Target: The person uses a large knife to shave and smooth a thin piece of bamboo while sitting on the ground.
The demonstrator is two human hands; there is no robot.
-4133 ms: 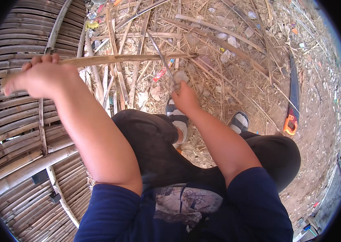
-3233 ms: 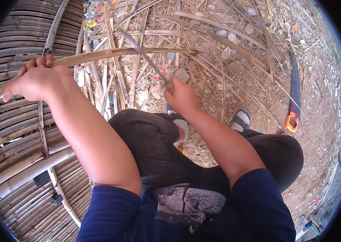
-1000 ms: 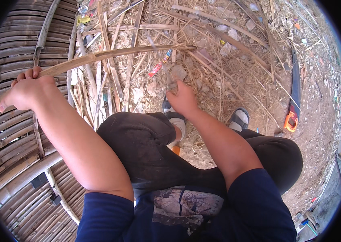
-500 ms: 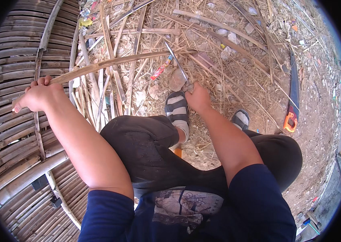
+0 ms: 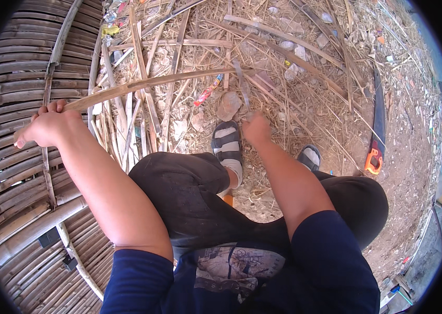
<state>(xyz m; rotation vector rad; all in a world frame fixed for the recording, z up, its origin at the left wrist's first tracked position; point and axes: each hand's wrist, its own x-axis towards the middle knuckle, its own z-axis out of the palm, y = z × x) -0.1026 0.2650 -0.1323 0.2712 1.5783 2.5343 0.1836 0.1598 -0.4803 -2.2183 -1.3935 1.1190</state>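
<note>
My left hand (image 5: 51, 124) is wrapped round one end of a long split bamboo strip (image 5: 142, 83), beside the slatted wall. The strip slants up to the right, and its far end is over the straw-covered ground. In front of my left sandal (image 5: 227, 147), my right hand (image 5: 257, 129) is closed on the handle of a long-bladed knife (image 5: 240, 83). The blade points away from me and is smeared by motion, close to the strip's far end; whether they touch I cannot tell. A flat stone (image 5: 228, 106) lies just left of the blade.
A bamboo slat wall (image 5: 17, 107) rises at the left. Several loose bamboo strips (image 5: 179, 44) and straw litter the ground ahead. A handsaw (image 5: 379, 112) with an orange handle lies at the right. A red wrapper (image 5: 208, 92) is under the held strip.
The knife blade has swung to the right, its tip shifting away from the red wrapper. My right hand has moved slightly. My left hand and the bamboo strip are almost still.
</note>
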